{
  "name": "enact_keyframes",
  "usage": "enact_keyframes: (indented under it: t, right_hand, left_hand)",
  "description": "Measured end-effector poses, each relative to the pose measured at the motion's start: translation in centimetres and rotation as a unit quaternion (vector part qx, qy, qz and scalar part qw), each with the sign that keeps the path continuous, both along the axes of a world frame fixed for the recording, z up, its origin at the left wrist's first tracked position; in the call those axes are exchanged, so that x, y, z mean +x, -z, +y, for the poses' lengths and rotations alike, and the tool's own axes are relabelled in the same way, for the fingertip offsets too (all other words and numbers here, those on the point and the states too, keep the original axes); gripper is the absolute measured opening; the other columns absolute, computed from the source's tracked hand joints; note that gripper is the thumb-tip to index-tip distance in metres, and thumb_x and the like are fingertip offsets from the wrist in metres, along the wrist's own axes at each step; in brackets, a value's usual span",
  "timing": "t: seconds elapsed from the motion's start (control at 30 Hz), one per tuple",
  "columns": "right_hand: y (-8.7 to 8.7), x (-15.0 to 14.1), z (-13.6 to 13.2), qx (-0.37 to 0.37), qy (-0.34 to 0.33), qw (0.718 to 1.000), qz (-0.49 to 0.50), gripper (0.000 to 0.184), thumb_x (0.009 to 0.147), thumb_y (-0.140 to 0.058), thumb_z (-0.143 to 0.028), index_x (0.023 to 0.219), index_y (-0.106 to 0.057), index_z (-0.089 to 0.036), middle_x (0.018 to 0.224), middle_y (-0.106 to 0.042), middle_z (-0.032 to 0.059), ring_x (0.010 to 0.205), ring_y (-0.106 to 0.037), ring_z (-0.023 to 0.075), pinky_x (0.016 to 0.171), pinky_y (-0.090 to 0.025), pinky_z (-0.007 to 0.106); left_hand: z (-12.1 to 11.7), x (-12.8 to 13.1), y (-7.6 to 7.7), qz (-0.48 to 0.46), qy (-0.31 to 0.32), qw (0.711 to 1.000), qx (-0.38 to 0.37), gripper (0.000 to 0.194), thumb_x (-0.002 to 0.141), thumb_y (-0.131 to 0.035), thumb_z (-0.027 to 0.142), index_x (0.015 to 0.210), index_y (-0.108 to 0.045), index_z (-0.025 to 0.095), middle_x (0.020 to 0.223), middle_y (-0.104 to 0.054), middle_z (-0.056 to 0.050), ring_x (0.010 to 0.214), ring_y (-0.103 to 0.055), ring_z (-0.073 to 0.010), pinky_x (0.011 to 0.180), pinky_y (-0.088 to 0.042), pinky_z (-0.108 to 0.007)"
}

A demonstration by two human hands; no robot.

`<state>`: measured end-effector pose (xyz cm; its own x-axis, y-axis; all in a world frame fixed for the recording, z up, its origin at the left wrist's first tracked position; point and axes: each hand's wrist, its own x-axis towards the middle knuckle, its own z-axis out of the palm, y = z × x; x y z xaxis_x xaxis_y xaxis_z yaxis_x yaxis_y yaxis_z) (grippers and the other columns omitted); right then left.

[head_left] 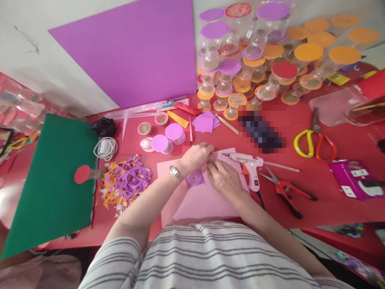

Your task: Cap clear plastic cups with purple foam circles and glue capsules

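Note:
Over a pink sheet, my left hand, with a watch at the wrist, has its fingers bent and closed near the fingertips of my right hand. My right hand's fingers are curled too; whatever sits between the fingertips is hidden. Just below them lies a purple paper square with a clear round plastic piece on it. Beside my right hand rests a white hot glue gun, its nozzle pointing left and a glue stick in its back.
Stacked plastic-cup hourglasses with coloured lids stand at the back right. Red-handled cutters, scissors and a purple box lie right. Paper scraps, purple-topped cups and a green board are left.

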<state>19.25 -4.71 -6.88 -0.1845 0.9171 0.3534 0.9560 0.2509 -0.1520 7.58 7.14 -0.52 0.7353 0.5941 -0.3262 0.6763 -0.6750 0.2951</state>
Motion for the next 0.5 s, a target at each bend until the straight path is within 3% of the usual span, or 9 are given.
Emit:
enact_keyframes:
  t: [0.17, 0.5]
  right_hand:
    - [-0.3, -0.04, -0.22, 0.007, 0.007, 1.0, -0.012, 0.023, 0.099, -0.051, -0.019, 0.093, -0.073, -0.018, 0.079, -0.065, 0.0066, 0.07, -0.057, 0.0185, 0.067, -0.042, 0.031]
    - [-0.45, -0.02, -0.23, -0.017, 0.041, 0.998, -0.048, 0.025, 0.1, -0.05, -0.019, 0.105, -0.072, -0.011, 0.074, -0.063, 0.0075, 0.069, -0.056, 0.0209, 0.065, -0.039, 0.033]
  left_hand:
    - [0.16, -0.07, 0.37, -0.019, -0.004, 1.0, -0.004, 0.019, 0.099, -0.049, 0.018, 0.105, -0.067, 0.014, 0.103, -0.069, -0.012, 0.091, -0.07, -0.0216, 0.078, -0.054, -0.03]
    - [-0.12, 0.32, 0.93, -0.027, -0.055, 0.998, -0.017, 0.02, 0.095, -0.051, 0.016, 0.105, -0.068, 0.013, 0.104, -0.071, -0.013, 0.095, -0.07, -0.0243, 0.082, -0.055, -0.033]
